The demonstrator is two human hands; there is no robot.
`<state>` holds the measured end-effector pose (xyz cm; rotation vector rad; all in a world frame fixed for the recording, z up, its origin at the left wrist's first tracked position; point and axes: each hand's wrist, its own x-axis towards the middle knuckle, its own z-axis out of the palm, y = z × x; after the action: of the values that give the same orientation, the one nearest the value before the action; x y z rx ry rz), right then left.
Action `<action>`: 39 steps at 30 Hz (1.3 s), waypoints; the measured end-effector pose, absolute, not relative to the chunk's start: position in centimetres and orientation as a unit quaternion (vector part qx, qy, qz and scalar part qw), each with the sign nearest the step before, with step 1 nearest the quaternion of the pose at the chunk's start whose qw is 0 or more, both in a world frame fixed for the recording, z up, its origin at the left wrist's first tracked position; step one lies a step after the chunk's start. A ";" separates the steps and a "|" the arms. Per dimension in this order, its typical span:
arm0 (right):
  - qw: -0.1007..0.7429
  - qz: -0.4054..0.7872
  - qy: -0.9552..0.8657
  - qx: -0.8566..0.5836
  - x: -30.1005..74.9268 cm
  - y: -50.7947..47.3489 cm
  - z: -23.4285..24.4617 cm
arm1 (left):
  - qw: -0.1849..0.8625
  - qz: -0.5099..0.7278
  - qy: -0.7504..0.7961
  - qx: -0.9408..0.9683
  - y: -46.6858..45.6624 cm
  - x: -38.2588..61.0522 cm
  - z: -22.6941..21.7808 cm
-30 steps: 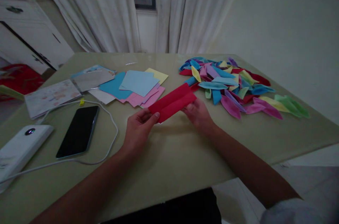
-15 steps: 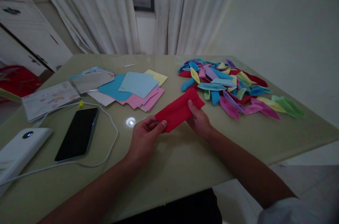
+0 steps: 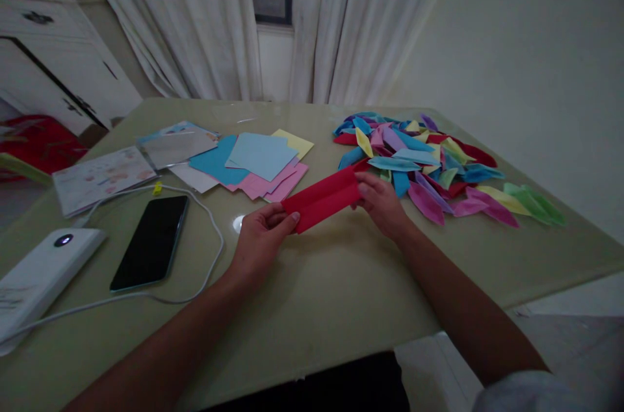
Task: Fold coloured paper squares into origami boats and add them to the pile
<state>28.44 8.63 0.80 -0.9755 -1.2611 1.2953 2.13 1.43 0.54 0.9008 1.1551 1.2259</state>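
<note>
A red sheet of paper [image 3: 324, 197], folded into a long strip, is held just above the table between both hands. My left hand [image 3: 260, 238] pinches its near left end between thumb and fingers. My right hand [image 3: 383, 201] is closed on its far right end, thumb on top. Just beyond the right hand lies a heap of folded paper pieces [image 3: 429, 162] in blue, pink, yellow, green, purple and red.
A stack of flat coloured paper squares [image 3: 256, 162] lies left of the strip. A black phone [image 3: 151, 240], a white cable [image 3: 205, 262], a white power bank [image 3: 41, 269] and printed sheets [image 3: 100, 175] fill the table's left side. Curtains hang behind.
The red paper went from a wider fold to a narrower strip. My right hand shifted from the strip's middle to its far end. The view moved slightly.
</note>
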 end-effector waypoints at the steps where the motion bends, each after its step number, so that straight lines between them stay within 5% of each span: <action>1: 0.492 0.540 -0.546 -0.410 28.2 8.5 0.5 | 0.574 0.523 0.494 0.390 1.5 2.1 0.5; 10: 0.492 0.559 -0.513 -0.427 27.3 8.1 0.7 | 0.538 0.505 0.493 0.461 1.8 1.6 0.7; 18: 0.496 0.622 -0.460 -0.394 27.6 8.0 0.9 | 0.635 0.493 0.386 0.453 1.8 1.1 0.0; 27: 0.484 0.651 -0.473 -0.345 27.6 7.9 1.1 | 0.554 0.466 0.413 0.553 1.4 0.7 0.7; 32: 0.515 0.563 -0.535 -0.362 27.3 7.7 0.7 | 0.557 0.467 0.415 0.547 1.5 1.2 0.2; 39: 0.462 0.542 -0.612 -0.343 25.7 5.3 1.4 | 0.650 0.306 0.369 0.590 0.7 1.6 0.6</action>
<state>25.74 5.31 1.37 -0.8437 -1.5059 1.3317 1.62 0.65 0.56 1.3403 0.8380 0.6952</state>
